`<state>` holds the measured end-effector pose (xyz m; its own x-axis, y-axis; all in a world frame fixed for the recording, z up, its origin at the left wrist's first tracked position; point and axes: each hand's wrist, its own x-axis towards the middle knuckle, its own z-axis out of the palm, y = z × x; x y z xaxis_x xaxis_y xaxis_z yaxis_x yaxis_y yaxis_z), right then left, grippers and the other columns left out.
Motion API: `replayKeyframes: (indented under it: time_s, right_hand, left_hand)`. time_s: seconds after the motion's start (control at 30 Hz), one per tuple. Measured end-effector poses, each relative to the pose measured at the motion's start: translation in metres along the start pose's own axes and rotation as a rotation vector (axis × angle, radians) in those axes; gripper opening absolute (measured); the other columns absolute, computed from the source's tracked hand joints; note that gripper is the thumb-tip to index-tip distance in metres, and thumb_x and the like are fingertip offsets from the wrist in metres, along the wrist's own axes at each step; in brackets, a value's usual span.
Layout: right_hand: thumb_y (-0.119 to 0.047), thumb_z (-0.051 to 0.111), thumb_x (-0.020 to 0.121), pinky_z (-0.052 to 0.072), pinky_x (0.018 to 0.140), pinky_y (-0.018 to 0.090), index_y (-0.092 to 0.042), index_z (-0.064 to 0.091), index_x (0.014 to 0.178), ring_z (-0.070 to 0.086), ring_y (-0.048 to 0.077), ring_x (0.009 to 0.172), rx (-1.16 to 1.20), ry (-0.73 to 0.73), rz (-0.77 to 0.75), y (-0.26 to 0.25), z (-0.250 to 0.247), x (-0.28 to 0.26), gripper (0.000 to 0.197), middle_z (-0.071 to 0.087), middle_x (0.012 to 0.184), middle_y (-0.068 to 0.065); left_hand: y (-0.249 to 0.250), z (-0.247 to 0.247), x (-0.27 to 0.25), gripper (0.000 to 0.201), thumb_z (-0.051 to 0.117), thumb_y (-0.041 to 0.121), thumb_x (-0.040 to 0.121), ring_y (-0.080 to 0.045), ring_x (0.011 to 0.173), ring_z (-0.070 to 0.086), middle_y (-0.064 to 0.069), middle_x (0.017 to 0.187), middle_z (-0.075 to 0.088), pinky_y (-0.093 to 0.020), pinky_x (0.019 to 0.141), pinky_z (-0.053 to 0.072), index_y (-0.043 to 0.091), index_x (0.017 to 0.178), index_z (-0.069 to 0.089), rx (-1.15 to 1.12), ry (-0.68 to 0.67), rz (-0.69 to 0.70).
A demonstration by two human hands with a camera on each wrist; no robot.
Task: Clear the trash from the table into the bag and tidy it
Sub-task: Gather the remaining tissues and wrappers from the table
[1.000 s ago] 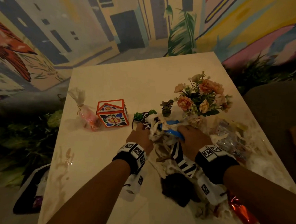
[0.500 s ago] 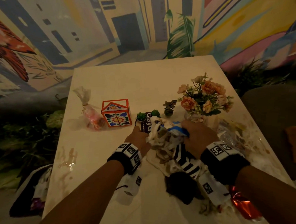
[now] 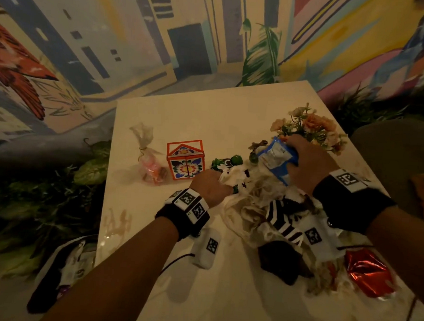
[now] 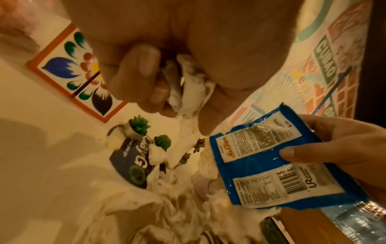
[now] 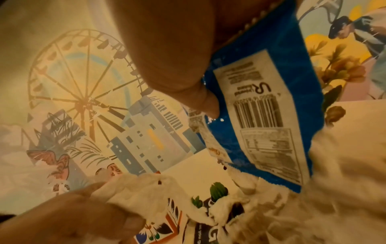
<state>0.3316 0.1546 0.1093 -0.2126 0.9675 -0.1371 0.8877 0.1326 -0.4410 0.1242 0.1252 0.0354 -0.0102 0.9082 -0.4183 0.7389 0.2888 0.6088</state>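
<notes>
Pale table before a painted mural, carrying decorations, namely a flowered box, a bouquet and small cacti, and a litter of tissue and wrappers, among them a red foil, at the near right. The clearing appears barely begun: most trash is still on the table, and a dark bag that may be the trash bag hangs off the left edge. The left hand is curled tight round a wad of tissue at the pile; the right hand pinches a blue packet between thumb and fingers, raised above the pile.
</notes>
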Motion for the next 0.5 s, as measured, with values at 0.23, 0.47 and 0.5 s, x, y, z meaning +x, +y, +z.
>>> replayKeyframes:
  time_s: [0.23, 0.47, 0.5]
  right_hand:
    - [0.006, 0.057, 0.076, 0.040, 0.067, 0.038, -0.007, 0.050, 0.098, 0.047, 0.031, 0.078, -0.050, -0.003, -0.031, -0.013, -0.005, 0.000, 0.027, 0.050, 0.089, 0.011]
    - [0.001, 0.056, 0.081, 0.027, 0.050, 0.027, -0.004, 0.050, 0.096, 0.036, 0.015, 0.054, -0.069, 0.179, -0.090, -0.050, -0.021, -0.005, 0.017, 0.041, 0.066, 0.003]
    - [0.000, 0.056, 0.082, 0.023, 0.048, 0.025, -0.006, 0.048, 0.094, 0.033, 0.011, 0.053, -0.076, 0.189, -0.098, -0.057, -0.023, -0.007, 0.016, 0.041, 0.066, 0.004]
  left_hand:
    - [0.005, -0.035, -0.020, 0.027, 0.069, 0.023, 0.073, -0.035, 0.083, 0.060, -0.017, 0.086, 0.066, -0.042, 0.073, 0.048, -0.002, 0.084, 0.066, -0.194, 0.156, 0.076]
    - [-0.011, -0.082, -0.062, 0.028, 0.059, 0.026, 0.052, -0.023, 0.072, 0.063, -0.007, 0.074, 0.070, -0.035, 0.070, 0.051, 0.011, 0.073, 0.072, -0.367, 0.302, 0.111]
    - [-0.017, -0.090, -0.068, 0.029, 0.059, 0.024, 0.052, -0.021, 0.069, 0.063, -0.007, 0.072, 0.069, -0.031, 0.068, 0.050, 0.009, 0.073, 0.072, -0.384, 0.327, 0.103]
